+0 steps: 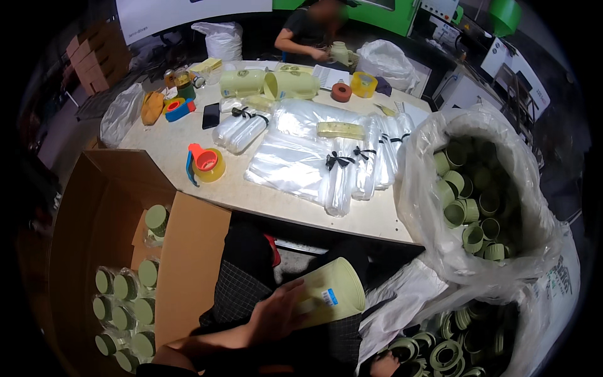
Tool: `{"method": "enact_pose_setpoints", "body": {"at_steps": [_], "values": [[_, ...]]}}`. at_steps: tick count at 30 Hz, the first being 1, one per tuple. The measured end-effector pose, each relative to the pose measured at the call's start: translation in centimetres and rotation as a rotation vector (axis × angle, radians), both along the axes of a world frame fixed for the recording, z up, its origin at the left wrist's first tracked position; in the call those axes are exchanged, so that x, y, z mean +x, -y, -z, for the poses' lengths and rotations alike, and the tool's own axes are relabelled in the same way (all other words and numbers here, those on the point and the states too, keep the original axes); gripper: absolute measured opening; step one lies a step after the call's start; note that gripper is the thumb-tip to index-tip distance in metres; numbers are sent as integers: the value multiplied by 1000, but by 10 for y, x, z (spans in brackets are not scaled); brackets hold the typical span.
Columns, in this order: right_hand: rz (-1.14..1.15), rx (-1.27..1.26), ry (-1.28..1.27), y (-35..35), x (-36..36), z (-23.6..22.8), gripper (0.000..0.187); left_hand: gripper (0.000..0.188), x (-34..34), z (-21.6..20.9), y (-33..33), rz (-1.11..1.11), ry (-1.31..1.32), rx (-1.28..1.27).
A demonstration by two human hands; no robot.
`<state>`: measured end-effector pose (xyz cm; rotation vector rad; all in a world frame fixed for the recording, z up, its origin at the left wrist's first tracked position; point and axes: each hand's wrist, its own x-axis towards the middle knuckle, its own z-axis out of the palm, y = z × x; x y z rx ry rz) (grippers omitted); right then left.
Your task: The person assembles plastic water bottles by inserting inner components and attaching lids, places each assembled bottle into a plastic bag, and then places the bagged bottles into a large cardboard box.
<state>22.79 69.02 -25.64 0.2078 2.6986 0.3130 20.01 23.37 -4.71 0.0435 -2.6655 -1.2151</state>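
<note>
My left hand (pixel 276 312) is closed round a pale green plastic container (pixel 342 289), tilted over my lap with its wide end to the right. A small blue and white sticker (pixel 330 296) is on its side. At the lower edge, my right hand (pixel 384 364) is beside pale green plastic rings (pixel 445 355) in an opened bag (pixel 502 295); only part of it shows, and its fingers are mostly hidden. On my left, a cardboard box (pixel 191 248) holds several bagged containers with round green lids (pixel 125 287).
A large clear bag (pixel 427 163) of green threaded collars stands at right. Across the table (pixel 245 204) lie flat plastic bags (pixel 289 166), tied bag bundles (pixel 339 185), a tape dispenser (pixel 206 164), a phone (pixel 211 116) and two green containers (pixel 292 85). Another person (pixel 308 38) works opposite.
</note>
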Motion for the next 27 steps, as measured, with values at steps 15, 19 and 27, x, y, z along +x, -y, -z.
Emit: {"method": "enact_pose_setpoints", "body": {"at_steps": [15, 19, 27], "values": [[264, -513, -532, 20, -4, -51, 65, 42, -10, 11, 38, 122, 220, 354], [-53, -564, -617, 76, -49, -173, 48, 39, -6, 22, 49, 94, 180, 414], [342, -1508, -638, 184, -122, -92, 39, 37, 9, 18, 59, 17, 164, 578]]}}
